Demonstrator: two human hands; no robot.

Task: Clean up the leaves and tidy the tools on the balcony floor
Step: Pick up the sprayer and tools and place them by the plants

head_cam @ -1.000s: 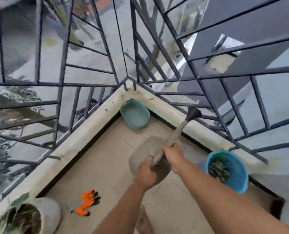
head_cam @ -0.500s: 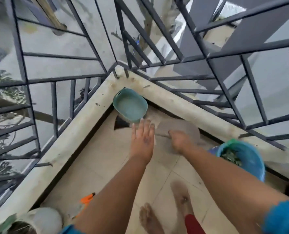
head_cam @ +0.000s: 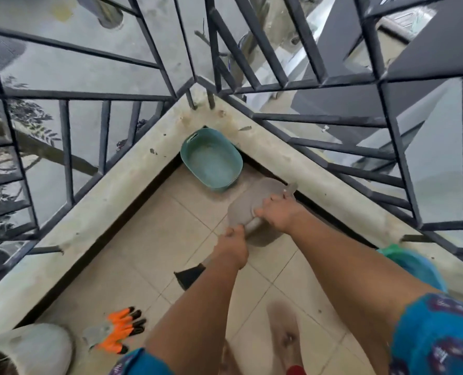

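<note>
Single head-worn view, steeply down and forward onto the balcony corner floor (head_cam: 149,239), railing (head_cam: 254,115) beyond.

The right forearm hid most of the blue bucket (head_cam: 414,266) by the floor's right edge. The white pot (head_cam: 35,347) was cut off at the bottom-left corner, and the bare foot (head_cam: 284,339) was blurred.

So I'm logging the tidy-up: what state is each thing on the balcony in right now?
Dustpan: held off the floor, left hand and right hand both gripping it.
Green basin: upright in the corner, nothing visible inside.
Gloves: lying on the tiles.
Blue bucket: mostly hidden behind the right arm.
</note>
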